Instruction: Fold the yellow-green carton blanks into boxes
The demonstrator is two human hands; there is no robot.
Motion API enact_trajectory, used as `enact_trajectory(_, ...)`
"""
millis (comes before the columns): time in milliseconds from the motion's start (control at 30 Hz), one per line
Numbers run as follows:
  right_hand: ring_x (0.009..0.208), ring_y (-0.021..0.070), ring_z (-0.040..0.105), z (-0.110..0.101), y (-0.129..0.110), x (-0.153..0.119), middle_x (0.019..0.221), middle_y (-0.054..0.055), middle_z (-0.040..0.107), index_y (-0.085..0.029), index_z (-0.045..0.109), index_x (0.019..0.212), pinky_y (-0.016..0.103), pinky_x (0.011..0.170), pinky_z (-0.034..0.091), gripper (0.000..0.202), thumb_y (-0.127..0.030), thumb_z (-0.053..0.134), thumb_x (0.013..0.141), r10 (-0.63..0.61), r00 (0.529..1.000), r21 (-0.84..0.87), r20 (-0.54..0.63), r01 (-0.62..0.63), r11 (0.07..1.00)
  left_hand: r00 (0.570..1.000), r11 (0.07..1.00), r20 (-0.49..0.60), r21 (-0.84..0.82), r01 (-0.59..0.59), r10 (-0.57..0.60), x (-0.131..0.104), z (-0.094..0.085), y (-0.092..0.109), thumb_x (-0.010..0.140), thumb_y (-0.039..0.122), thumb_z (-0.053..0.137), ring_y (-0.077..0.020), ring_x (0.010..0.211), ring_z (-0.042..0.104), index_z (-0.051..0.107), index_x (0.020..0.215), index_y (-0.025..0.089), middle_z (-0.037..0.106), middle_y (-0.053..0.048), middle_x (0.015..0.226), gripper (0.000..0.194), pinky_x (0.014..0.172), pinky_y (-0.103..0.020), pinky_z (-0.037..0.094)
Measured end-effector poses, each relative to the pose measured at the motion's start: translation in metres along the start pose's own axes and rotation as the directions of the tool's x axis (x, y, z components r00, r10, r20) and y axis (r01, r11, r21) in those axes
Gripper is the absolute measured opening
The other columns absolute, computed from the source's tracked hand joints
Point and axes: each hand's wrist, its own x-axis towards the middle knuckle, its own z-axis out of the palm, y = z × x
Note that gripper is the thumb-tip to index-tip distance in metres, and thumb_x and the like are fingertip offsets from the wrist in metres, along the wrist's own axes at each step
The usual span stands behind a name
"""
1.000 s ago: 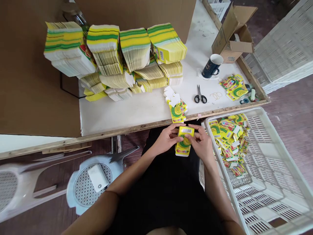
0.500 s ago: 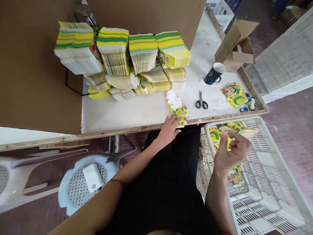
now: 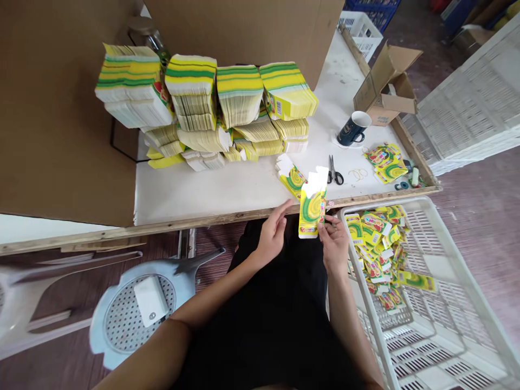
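Observation:
Between thumb and fingers, my right hand [image 3: 334, 244] grips the lower right edge of a flat yellow-green carton [image 3: 312, 208], whose white flaps point away from me. To the left of it is my left hand [image 3: 273, 233], holding nothing, its fingers apart just off the table edge. Behind the held carton, a few more flat cartons [image 3: 291, 179] lie on the white table [image 3: 203, 189]. Packed stacks of cartons [image 3: 239, 95] stand in two layers at the back. Many cartons [image 3: 376, 233] lie loose in the white crate [image 3: 450, 238] at the right.
Black scissors [image 3: 333, 172], partly behind the held carton, a dark mug [image 3: 353, 130], rubber bands [image 3: 357, 174] and loose cartons [image 3: 385, 162] are on the table's right. An open cardboard box [image 3: 382, 100] stands behind them. A stool [image 3: 134, 314] holding a white object is at lower left.
My right hand has moved left from over the crate and now holds a flat carton. The carton it held before is gone from it. My left hand has come off the small pile.

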Motion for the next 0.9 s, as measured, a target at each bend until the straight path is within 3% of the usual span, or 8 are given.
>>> enact_trajectory(67,0.054,0.0121,0.055,0.001,-0.003,-0.005,0.075,0.001,0.072,-0.022,0.060,0.104,0.025,0.052,0.043,0.049,-0.052,0.082,0.072,0.046,0.998,0.022,0.051,-0.047,0.999,0.984,0.960,0.030,-0.216,0.176,-0.174,0.009,0.000,0.003,0.094,0.053,0.063,-0.0294,0.144,0.051,0.058,0.143,0.022,0.059,-0.014,0.150,0.059,0.122,-0.048,0.040)
enact_trajectory(133,0.058,0.0132,0.059,0.003,-0.005,-0.010,0.076,0.002,0.074,-0.022,0.063,0.102,0.025,0.053,0.045,0.048,-0.051,0.084,0.071,0.102,0.990,0.063,0.097,-0.108,0.992,0.937,0.867,0.200,-0.362,0.342,-0.286,0.015,0.000,0.006,0.084,0.061,0.072,-0.0330,0.138,0.057,0.063,0.137,0.020,0.065,-0.015,0.142,0.068,0.115,-0.048,0.047)
enact_trajectory(233,0.063,0.0145,0.063,0.008,-0.005,-0.017,0.080,0.003,0.075,-0.022,0.065,0.099,0.025,0.054,0.046,0.045,-0.049,0.085,0.071,0.145,0.979,0.104,0.145,-0.161,0.981,0.861,0.756,0.370,-0.432,0.491,-0.348,0.017,-0.001,0.012,0.078,0.065,0.076,-0.0350,0.129,0.063,0.070,0.127,0.019,0.072,-0.016,0.130,0.067,0.106,-0.047,0.053)
enact_trajectory(300,0.065,0.0151,0.064,0.011,-0.006,-0.019,0.085,0.004,0.076,-0.022,0.067,0.098,0.027,0.056,0.049,0.043,-0.050,0.084,0.071,0.134,0.979,0.090,0.153,-0.148,0.985,0.847,0.734,0.399,-0.444,0.514,-0.351,0.016,-0.002,0.016,0.077,0.064,0.077,-0.0349,0.127,0.065,0.072,0.123,0.019,0.073,-0.016,0.127,0.065,0.105,-0.046,0.053)
enact_trajectory(533,0.084,0.0206,0.070,0.014,-0.006,-0.019,0.094,0.007,0.077,-0.022,0.071,0.096,0.037,0.079,0.058,0.037,-0.053,0.080,0.078,0.008,0.986,-0.055,0.168,0.001,0.999,0.882,0.790,0.325,-0.408,0.457,-0.342,0.013,-0.004,0.016,0.080,0.060,0.076,-0.0329,0.122,0.067,0.074,0.118,0.017,0.076,-0.015,0.118,0.057,0.107,-0.045,0.050)
enact_trajectory(633,0.073,0.0187,0.066,0.015,-0.005,-0.020,0.084,0.005,0.074,-0.021,0.071,0.097,0.035,0.073,0.058,0.037,-0.053,0.078,0.080,-0.009,0.987,-0.131,0.158,0.030,0.991,0.890,0.809,0.282,-0.381,0.447,-0.359,0.012,-0.003,0.011,0.080,0.061,0.076,-0.0308,0.115,0.069,0.074,0.114,0.017,0.077,-0.012,0.112,0.056,0.102,-0.043,0.052)
enact_trajectory(800,0.066,0.0171,0.061,0.019,-0.001,-0.025,0.071,0.001,0.066,-0.021,0.064,0.082,0.031,0.063,0.053,0.035,-0.054,0.076,0.082,-0.031,0.992,-0.125,0.122,0.046,0.991,0.897,0.848,0.104,-0.294,0.440,-0.429,0.012,0.002,0.005,0.078,0.065,0.075,-0.0246,0.091,0.073,0.070,0.097,0.014,0.078,-0.007,0.093,0.054,0.084,-0.037,0.057)
enact_trajectory(900,0.063,0.0148,0.055,0.020,0.001,-0.027,0.068,-0.001,0.059,-0.022,0.060,0.079,0.028,0.058,0.046,0.032,-0.050,0.073,0.087,-0.093,0.993,-0.194,0.073,0.106,0.975,0.919,0.889,0.035,-0.242,0.388,-0.392,0.011,0.005,0.006,0.079,0.059,0.077,-0.0227,0.092,0.073,0.062,0.113,0.016,0.077,-0.007,0.097,0.057,0.085,-0.034,0.057)
